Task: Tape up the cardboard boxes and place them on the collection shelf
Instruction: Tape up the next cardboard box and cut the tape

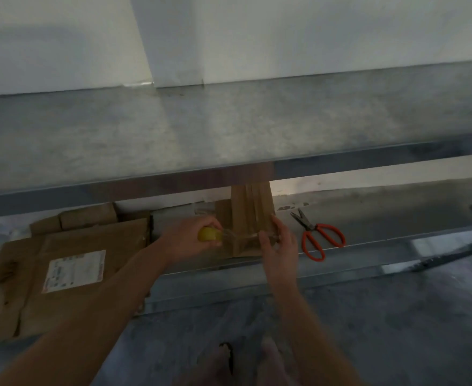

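Observation:
A small brown cardboard box [246, 232] stands on the lower metal shelf [368, 218], its top partly hidden under the shelf above. My left hand [190, 240] grips a yellow tape roll [208, 234] at the box's left side. A strip of clear tape [240, 235] stretches from the roll across the box front. My right hand [278, 246] is at the box's right edge, fingers on the tape end; whether it pinches the tape is unclear.
Red-handled scissors [320, 238] lie on the shelf right of the box. Flattened cardboard boxes [70, 268], one with a white label, are piled at the left. A wide upper metal shelf [229, 135] runs above, against a white wall.

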`<state>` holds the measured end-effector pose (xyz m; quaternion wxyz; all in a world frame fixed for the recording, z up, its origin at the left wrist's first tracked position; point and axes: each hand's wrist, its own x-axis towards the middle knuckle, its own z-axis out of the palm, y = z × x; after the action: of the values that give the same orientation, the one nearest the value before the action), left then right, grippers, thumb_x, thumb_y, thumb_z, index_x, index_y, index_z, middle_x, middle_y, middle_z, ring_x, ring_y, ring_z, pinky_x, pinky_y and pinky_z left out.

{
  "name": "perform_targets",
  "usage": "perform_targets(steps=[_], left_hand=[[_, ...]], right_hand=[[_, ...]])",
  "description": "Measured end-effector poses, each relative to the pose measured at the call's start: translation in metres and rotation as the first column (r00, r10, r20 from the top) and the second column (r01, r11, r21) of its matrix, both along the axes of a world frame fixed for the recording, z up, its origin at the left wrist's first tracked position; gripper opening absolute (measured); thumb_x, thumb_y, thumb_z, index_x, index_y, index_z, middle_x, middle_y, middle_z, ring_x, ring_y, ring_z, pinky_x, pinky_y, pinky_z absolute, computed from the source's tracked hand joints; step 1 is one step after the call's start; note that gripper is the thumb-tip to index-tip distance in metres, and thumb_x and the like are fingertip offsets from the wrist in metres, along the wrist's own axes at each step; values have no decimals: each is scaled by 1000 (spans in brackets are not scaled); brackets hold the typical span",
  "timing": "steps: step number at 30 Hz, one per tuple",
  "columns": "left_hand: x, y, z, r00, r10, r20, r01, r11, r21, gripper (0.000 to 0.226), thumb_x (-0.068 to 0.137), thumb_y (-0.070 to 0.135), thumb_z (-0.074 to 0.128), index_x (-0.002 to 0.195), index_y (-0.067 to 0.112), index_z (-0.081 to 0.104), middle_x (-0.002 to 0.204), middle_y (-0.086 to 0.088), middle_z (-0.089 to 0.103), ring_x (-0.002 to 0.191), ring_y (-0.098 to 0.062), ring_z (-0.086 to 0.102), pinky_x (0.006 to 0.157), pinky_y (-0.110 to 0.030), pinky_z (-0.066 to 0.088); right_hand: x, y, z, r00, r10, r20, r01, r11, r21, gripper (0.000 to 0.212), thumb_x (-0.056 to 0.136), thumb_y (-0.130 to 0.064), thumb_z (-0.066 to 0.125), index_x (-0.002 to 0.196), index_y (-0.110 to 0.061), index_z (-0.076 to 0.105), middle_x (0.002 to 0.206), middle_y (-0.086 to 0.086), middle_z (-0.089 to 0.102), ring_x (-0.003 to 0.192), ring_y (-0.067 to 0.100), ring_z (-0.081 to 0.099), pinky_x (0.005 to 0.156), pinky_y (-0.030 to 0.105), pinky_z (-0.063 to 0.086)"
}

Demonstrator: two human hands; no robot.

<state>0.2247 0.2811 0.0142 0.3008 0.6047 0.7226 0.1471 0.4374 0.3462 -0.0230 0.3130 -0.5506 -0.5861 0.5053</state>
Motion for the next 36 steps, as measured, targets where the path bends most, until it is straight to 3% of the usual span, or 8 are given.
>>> perform_targets(steps=[3,7,9,13,17,20,26,36], left_hand=[[-11,-8,-19,999,37,6,-37,999,-14,34,81,45,71,109,30,62,107,12,63,96,-8,59,89,-37,50],[-18,-15,-39,977,-40,-210,16,993,-116,49,76,72,54,107,33,60,106,12,64,93,-9,58,82,-35,51],[-19,-14,-41,997,3,-82,-11,995,-95,64,66,85,49,108,37,58,107,14,62,96,-7,58,83,-34,51],[-21,-16,-31,987,62,147,-59,998,-21,41,75,48,75,109,34,57,112,16,54,102,-4,53,81,-23,45],[-19,-17,-25,995,40,88,-46,997,65,47,66,68,58,100,35,58,106,21,47,95,4,50,79,-14,40],[-13,-12,-24,998,45,52,-50,993,107,44,72,60,67,100,28,59,104,14,50,93,-2,51,78,-17,41],[-1,-9,-22,994,103,21,-105,988,116,35,74,35,80,97,24,57,103,9,54,94,-10,53,81,-28,45],[23,-17,-25,974,228,-12,-226,970,94,40,71,31,83,96,25,52,99,12,53,89,-5,52,70,-18,42]], right_hand=[[-8,-2,-2,996,-44,-82,39,998,-52,45,93,-20,64,134,-34,51,134,-1,45,112,9,52,103,37,47],[-17,-6,-4,997,-63,-34,63,998,-11,45,95,-21,61,137,-32,48,135,-2,42,114,10,49,99,28,43],[-15,-4,-6,997,-68,-35,68,998,-2,45,95,-24,61,137,-34,48,133,-3,42,114,11,51,103,34,45],[-6,2,-10,1000,-11,23,11,1000,17,45,94,-32,62,135,-39,47,132,-5,45,116,14,53,103,44,48],[4,3,-5,977,108,185,-131,984,119,50,96,-42,55,143,-39,38,139,-2,41,123,13,47,102,32,42],[28,9,-11,937,181,298,-246,948,199,56,97,-48,48,149,-38,27,146,-4,36,125,5,35,101,31,36],[102,71,-64,677,48,734,-390,869,303,52,96,-44,38,140,-18,46,145,10,47,140,32,33,114,53,29],[122,127,-71,424,127,896,-374,926,45,62,92,-57,46,134,-13,44,132,10,49,123,29,44,99,43,39]])
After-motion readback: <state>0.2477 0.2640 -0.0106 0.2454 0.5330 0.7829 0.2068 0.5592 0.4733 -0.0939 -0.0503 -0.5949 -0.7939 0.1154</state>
